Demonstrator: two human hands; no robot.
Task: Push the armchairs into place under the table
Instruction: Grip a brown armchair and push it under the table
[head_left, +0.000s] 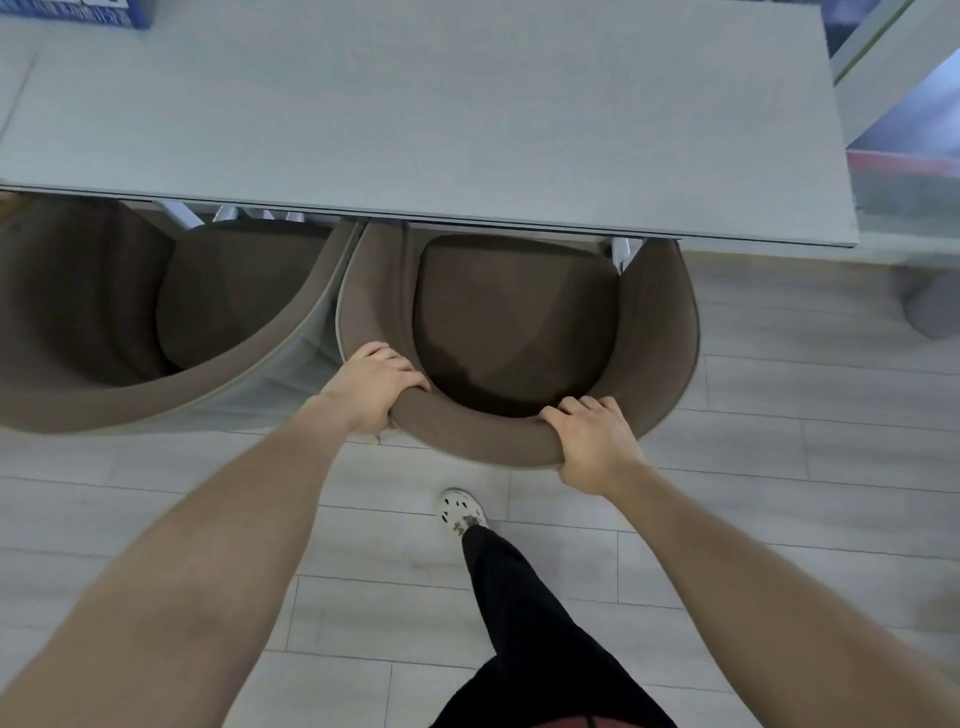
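Both hands, left hand (375, 387) and right hand (592, 441), closed their grip on the near backrest rim of the right brown upholstered armchair (519, 322), partly under the pale grey tabletop (415, 114).

arms: bare, sleeveless | trousers (524, 623): black | shoe (461, 510): white, perforated, possibly a clog

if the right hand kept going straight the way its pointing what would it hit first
The right hand, gripping the armchair backrest, points forward toward the table. Going straight on, it would probably cross above the seat cushion and meet the table edge first, though height is hard to judge from above.
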